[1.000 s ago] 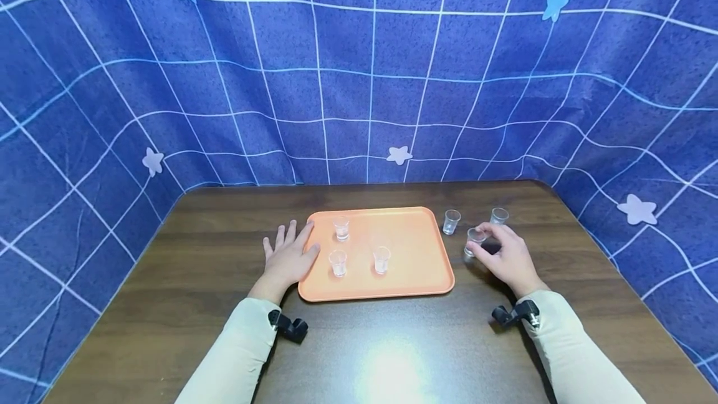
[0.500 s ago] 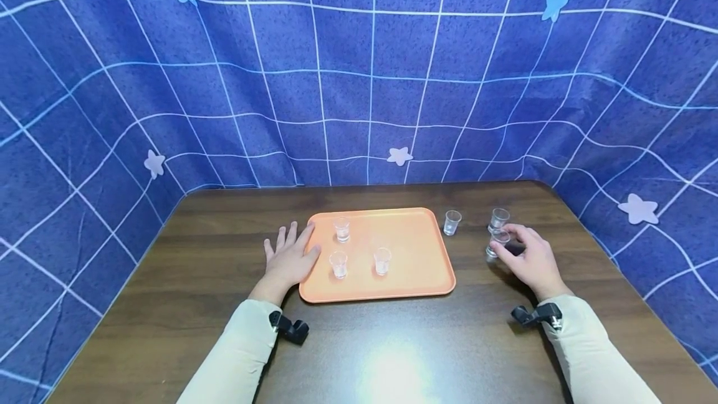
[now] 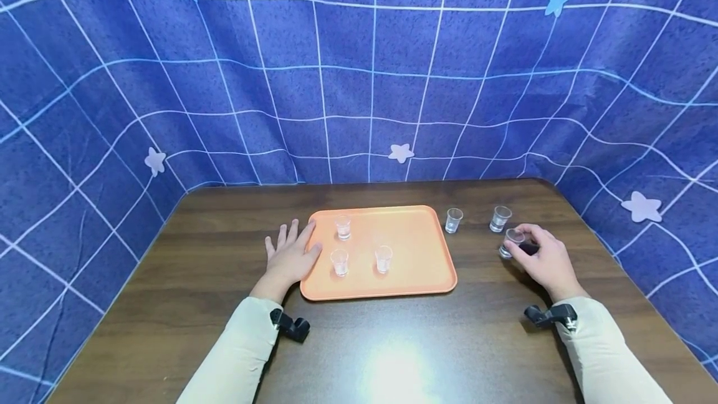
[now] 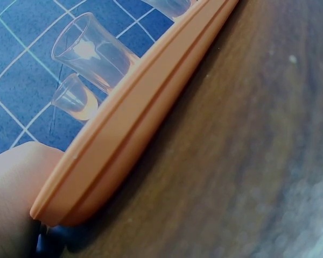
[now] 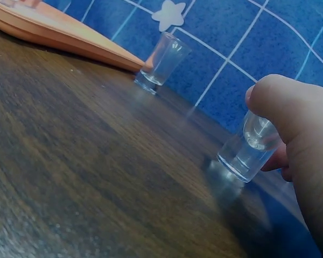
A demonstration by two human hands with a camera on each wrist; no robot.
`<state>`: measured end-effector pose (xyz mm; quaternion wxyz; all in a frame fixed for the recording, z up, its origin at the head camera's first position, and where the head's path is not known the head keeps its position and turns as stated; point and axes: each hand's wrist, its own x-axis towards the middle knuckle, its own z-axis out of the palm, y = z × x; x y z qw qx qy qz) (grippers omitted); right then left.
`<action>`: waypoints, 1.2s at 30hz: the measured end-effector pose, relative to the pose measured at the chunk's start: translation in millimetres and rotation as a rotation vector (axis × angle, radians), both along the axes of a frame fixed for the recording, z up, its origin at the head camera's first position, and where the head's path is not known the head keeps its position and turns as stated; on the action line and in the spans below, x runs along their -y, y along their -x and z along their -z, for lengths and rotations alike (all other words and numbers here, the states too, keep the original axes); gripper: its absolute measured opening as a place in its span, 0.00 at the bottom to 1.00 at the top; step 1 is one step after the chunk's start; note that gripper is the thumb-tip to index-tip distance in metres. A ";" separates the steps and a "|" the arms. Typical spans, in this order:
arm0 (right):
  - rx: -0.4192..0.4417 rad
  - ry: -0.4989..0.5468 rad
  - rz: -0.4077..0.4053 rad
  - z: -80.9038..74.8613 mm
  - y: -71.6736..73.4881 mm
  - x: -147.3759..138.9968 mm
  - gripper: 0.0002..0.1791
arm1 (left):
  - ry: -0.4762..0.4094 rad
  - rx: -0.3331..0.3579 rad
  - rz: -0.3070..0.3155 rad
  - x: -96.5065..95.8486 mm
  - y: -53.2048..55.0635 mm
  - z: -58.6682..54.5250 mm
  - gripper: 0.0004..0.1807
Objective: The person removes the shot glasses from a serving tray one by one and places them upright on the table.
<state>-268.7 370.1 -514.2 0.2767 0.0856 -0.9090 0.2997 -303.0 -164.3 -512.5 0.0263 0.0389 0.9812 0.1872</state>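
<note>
My right hand [image 3: 538, 260] pinches a clear shot glass [image 5: 247, 148] between thumb and fingers; the glass is upright, its base close over the wooden table. Spread flat, my left hand [image 3: 290, 259] rests at the left rim of the orange tray [image 3: 415, 279], fingers straight and thumb over the edge. On the tray stand three shot glasses: one at the back [image 3: 343, 228], one at the front left [image 3: 339, 262], one nearer the middle [image 3: 383, 259]. Two more shot glasses are on the table right of the tray, one beside its corner [image 3: 453, 221] and one behind my right hand [image 3: 500, 219].
The dark wooden table [image 3: 224, 217] reaches back to a blue curtain [image 3: 348, 92] with white grid lines and stars. A bright light reflection lies on the table in front of the tray. Both wrists wear black camera mounts [image 3: 288, 324].
My right hand has moved right with its shot glass, from near the tray-side glass to in front of the rear right one. The left hand and tray stay in place.
</note>
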 end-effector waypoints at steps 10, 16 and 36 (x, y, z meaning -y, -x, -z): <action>0.017 -0.004 0.008 -1.8 -0.7 0.2 0.17 | 0.000 -0.008 -0.006 -0.8 1.9 1.4 0.36; 0.026 -0.015 0.012 -2.7 -0.1 0.4 0.17 | -0.006 -0.006 -0.004 -0.4 1.7 0.7 0.37; 0.054 -0.063 0.016 -3.5 -2.3 1.5 0.18 | 0.006 -0.007 0.005 0.5 1.7 1.7 0.36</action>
